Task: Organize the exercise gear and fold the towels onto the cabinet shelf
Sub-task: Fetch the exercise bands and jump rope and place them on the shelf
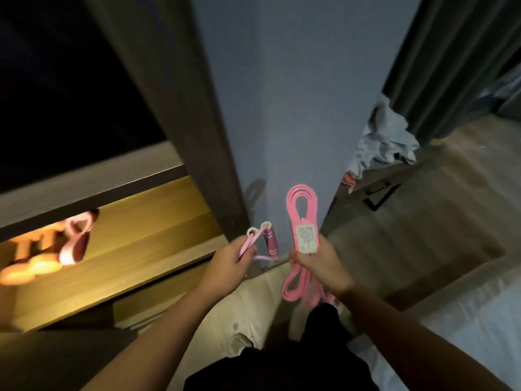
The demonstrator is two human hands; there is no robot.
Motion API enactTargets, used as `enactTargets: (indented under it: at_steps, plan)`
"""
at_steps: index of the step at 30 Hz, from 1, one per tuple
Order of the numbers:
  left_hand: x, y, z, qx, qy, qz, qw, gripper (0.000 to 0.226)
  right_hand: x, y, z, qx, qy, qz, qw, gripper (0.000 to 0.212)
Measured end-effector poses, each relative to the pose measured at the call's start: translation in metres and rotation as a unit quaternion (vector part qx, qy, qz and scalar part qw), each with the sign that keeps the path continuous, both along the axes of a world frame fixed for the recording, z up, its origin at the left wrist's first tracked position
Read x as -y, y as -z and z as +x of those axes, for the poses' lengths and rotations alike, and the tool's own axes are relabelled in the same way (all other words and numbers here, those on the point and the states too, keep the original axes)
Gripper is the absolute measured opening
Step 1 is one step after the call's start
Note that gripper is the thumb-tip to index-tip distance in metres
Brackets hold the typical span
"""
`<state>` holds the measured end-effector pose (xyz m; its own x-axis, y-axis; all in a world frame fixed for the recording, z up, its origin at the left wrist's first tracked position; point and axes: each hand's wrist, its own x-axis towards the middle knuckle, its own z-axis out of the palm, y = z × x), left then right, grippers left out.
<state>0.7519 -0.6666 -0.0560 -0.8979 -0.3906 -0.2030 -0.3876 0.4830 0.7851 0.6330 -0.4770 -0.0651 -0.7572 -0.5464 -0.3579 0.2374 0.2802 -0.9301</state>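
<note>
We are standing at the open cabinet with gear in both hands. Our left hand (225,263) is gripping a pink skipping rope (270,244), the fingers clenched round its thin cord so that the two handles are standing up together above the fist; bunching it this way is probably stopping the cord from trailing and tangling. Our right hand (318,261) is grasping a coiled pink resistance band (301,201) at its white label card (306,238), thumb across the front, with one loop rising above the hand and the rest hanging below. Holding it at the card is keeping the coils together as one bundle.

The lit wooden cabinet shelf (141,249) is lying to our left, just beside the left hand, and it is already carrying some blurred pink gear (74,241) further in; we cannot tell exactly what that is. We are judging that both items are headed for the bare stretch of shelf nearest us.

The grey towels (386,139) are lying crumpled and unfolded on a low stand (375,187) by the curtain, well apart from the shelf, so that half of the job is not yet begun.
</note>
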Motion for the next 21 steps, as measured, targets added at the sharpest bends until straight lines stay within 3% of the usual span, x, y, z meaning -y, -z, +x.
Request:
enactTargets:
  at_steps: [8,16,21]
  plan:
    - [0.071,-0.021,0.154,0.005,-0.168,-0.001,0.986,0.016,0.118,-0.010,0.101,-0.016,-0.164,-0.012,0.986,0.029]
    - [0.101,-0.020,0.211,-0.028,-0.324,0.029,0.945,0.018,0.193,-0.013,0.128,-0.036,-0.298,0.004,0.954,0.028]
    - [0.116,-0.003,0.244,-0.016,-0.367,0.044,0.929,0.019,0.230,0.001,0.149,-0.003,-0.300,0.004,0.954,0.029]
